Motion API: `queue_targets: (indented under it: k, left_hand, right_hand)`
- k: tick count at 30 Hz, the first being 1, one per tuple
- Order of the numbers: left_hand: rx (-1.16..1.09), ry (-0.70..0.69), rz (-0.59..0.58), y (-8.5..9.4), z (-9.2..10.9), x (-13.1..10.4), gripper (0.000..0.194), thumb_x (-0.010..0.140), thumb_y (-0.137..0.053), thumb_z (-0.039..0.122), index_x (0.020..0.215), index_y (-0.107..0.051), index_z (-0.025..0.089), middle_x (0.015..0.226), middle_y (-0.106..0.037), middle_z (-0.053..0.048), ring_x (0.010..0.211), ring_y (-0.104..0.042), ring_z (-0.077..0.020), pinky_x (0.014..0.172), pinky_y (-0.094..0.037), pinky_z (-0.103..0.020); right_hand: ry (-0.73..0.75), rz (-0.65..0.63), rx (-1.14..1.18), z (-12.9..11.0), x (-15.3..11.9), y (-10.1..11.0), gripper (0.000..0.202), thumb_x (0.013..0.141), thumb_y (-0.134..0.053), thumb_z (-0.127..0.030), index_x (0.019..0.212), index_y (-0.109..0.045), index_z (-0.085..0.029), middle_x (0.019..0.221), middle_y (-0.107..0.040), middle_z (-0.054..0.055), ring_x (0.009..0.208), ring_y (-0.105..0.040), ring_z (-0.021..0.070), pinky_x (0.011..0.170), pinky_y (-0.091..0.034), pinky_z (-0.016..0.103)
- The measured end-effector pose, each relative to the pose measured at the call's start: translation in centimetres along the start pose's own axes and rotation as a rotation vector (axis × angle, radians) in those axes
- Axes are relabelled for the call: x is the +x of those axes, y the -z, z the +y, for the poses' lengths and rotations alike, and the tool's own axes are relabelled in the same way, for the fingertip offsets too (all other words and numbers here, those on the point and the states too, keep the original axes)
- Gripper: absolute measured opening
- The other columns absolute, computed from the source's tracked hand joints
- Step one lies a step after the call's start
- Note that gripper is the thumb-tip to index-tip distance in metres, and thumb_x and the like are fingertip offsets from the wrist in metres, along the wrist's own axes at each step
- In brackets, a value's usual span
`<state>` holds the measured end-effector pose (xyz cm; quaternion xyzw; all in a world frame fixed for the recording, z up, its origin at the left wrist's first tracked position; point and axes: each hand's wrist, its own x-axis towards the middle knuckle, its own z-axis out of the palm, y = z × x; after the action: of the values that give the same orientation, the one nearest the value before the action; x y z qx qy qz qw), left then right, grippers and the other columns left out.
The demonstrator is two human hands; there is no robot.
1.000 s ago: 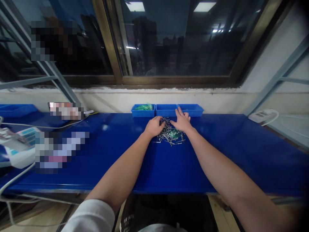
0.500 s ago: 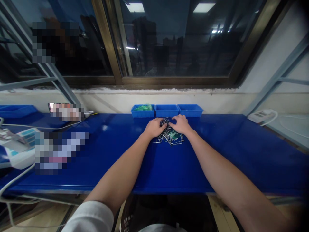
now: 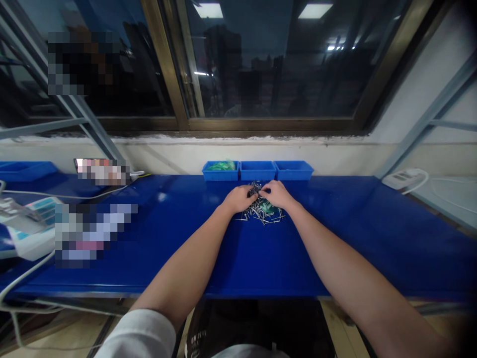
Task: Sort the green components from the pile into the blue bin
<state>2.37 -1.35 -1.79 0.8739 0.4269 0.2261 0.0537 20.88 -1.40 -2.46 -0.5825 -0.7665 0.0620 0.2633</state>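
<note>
A loose heap of thin silver metal pins that look like blind rivets (image 3: pixel 264 217) lies on the blue table (image 3: pixel 257 263), with some small green pieces (image 3: pixel 267 206) among them. My left hand (image 3: pixel 240 199) rests at the heap's left side, its fingers and thumb curled round some of the rivets. From the right, my right hand (image 3: pixel 276 193) reaches into the upper part of the heap with thumb and fingertips pinched together. Whatever is between those fingertips is too small to make out.
Behind the heap stand three blue bins in a row; the left bin (image 3: pixel 221 174) contains green plastic material. A phone (image 3: pixel 84 166), cables and a white device (image 3: pixel 33 233) lie at left. A white power strip (image 3: pixel 404 179) is at the right by the metal frame.
My right hand has lowered slightly, and its spread thumb and fingers have come together at the heap. My left hand has barely moved.
</note>
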Motion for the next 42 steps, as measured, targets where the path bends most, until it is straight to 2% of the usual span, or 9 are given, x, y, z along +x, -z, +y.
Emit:
queue_targets:
  k: [5, 10, 17, 21, 29, 32, 36, 39, 42]
  left_hand:
    - [0.006, -0.011, 0.021, 0.0, 0.1, 0.0, 0.036, 0.085, -0.046, 0.041, 0.110, -0.061, 0.019, 0.113, -0.064, -0.008, 0.103, -0.059, -0.0232, 0.089, -0.045, -0.032]
    - [0.013, -0.009, 0.013, 0.0, 0.0, 0.1, 0.035, 0.084, -0.048, 0.041, 0.107, -0.063, 0.019, 0.107, -0.065, -0.008, 0.097, -0.061, -0.0222, 0.086, -0.046, -0.031]
    - [-0.024, 0.006, 0.025, 0.1, -0.1, 0.2, 0.035, 0.080, -0.053, 0.044, 0.099, -0.063, 0.016, 0.099, -0.065, -0.009, 0.090, -0.061, -0.0227, 0.081, -0.048, -0.033]
    - [-0.071, 0.026, 0.048, 0.0, -0.2, 0.3, 0.027, 0.077, -0.058, 0.039, 0.093, -0.063, 0.018, 0.095, -0.065, -0.007, 0.087, -0.061, -0.0207, 0.081, -0.048, -0.032]
    - [-0.110, -0.059, 0.063, -0.3, -0.4, 0.5, 0.012, 0.078, -0.058, 0.029, 0.079, -0.065, 0.019, 0.091, -0.066, -0.004, 0.088, -0.061, -0.0181, 0.083, -0.047, -0.030]
    - [-0.092, -0.066, 0.063, -0.2, -0.3, 0.4, 0.014, 0.079, -0.057, 0.030, 0.082, -0.065, 0.018, 0.090, -0.065, -0.004, 0.086, -0.061, -0.0181, 0.081, -0.047, -0.030]
    - [-0.086, -0.070, 0.115, 0.0, -0.1, 0.3, 0.021, 0.080, -0.057, 0.032, 0.093, -0.064, 0.018, 0.094, -0.065, -0.006, 0.087, -0.061, -0.0192, 0.081, -0.047, -0.031]
    - [-0.110, -0.070, 0.178, 0.2, 0.1, 0.2, 0.023, 0.082, -0.055, 0.031, 0.099, -0.062, 0.018, 0.097, -0.065, -0.006, 0.090, -0.060, -0.0189, 0.082, -0.046, -0.030]
    - [-0.131, -0.108, 0.188, 0.4, 0.3, 0.3, 0.019, 0.085, -0.051, 0.029, 0.094, -0.065, 0.018, 0.092, -0.066, -0.005, 0.086, -0.061, -0.0173, 0.081, -0.046, -0.028]
  right_hand:
    - [-0.042, 0.006, 0.018, -0.3, 0.0, 0.2, 0.019, 0.076, -0.058, -0.038, 0.076, -0.068, -0.022, 0.090, -0.062, 0.006, 0.090, -0.053, 0.0210, 0.085, -0.039, 0.035]
    - [-0.027, 0.008, 0.024, -0.2, 0.0, 0.1, 0.018, 0.076, -0.057, -0.034, 0.083, -0.069, -0.024, 0.093, -0.063, 0.006, 0.093, -0.054, 0.0218, 0.086, -0.040, 0.035]
    - [-0.011, -0.001, 0.016, -0.2, -0.1, 0.1, 0.019, 0.077, -0.054, -0.032, 0.080, -0.070, -0.024, 0.092, -0.063, 0.006, 0.091, -0.054, 0.0210, 0.084, -0.040, 0.034]
    - [0.025, -0.014, 0.022, -0.4, -0.1, 0.2, 0.019, 0.077, -0.056, -0.035, 0.085, -0.071, -0.025, 0.093, -0.064, 0.005, 0.092, -0.054, 0.0212, 0.085, -0.040, 0.036]
    - [0.070, -0.041, 0.039, -0.2, -0.1, 0.2, 0.013, 0.075, -0.059, -0.031, 0.078, -0.070, -0.026, 0.089, -0.064, 0.003, 0.090, -0.054, 0.0203, 0.085, -0.039, 0.036]
    - [0.087, -0.049, 0.047, -0.1, 0.0, 0.1, 0.014, 0.077, -0.058, -0.030, 0.081, -0.070, -0.025, 0.090, -0.064, 0.003, 0.090, -0.054, 0.0197, 0.085, -0.039, 0.035]
    - [0.115, 0.006, 0.092, -0.3, 0.0, 0.4, 0.019, 0.082, -0.053, -0.033, 0.086, -0.069, -0.023, 0.089, -0.065, 0.004, 0.087, -0.054, 0.0190, 0.081, -0.039, 0.032]
    - [0.149, 0.035, 0.153, -0.8, -0.1, 0.8, 0.027, 0.086, -0.046, -0.035, 0.078, -0.066, -0.020, 0.080, -0.066, 0.004, 0.079, -0.055, 0.0178, 0.073, -0.039, 0.029]
    - [0.153, 0.043, 0.199, -1.3, -0.1, 1.1, 0.035, 0.088, -0.041, -0.037, 0.068, -0.063, -0.018, 0.070, -0.064, 0.003, 0.068, -0.055, 0.0160, 0.066, -0.038, 0.027]
